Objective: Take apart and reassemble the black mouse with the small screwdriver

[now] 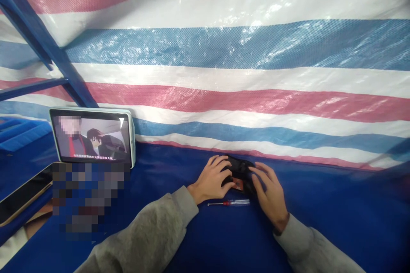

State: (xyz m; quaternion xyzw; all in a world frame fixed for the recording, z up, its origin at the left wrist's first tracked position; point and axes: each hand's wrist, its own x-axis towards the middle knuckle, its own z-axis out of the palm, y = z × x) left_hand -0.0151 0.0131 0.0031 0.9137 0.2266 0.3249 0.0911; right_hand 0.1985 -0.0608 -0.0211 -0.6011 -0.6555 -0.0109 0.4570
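Observation:
A dark plastic device (241,166), rounded in outline, lies on the blue surface between my hands; an orange-brown patch shows on its near side, and its exact kind is unclear. My left hand (215,179) grips its left end with fingers bent over the top and the thumb at the near side. On the other end, my right hand (269,187) holds it with fingertips on the upper edge; its thumb side is partly hidden. Just in front of the device lies a small screwdriver (235,202) with a clear handle and red collar, its tip pointing left, untouched.
A tablet (132,136) in a pale case stands at left, playing a cartoon. Nearer, a phone (28,192) lies beside a pixelated area. Blue bins (25,134) sit at far left by a blue metal frame (41,47). A striped plastic sheet (240,47) hangs behind.

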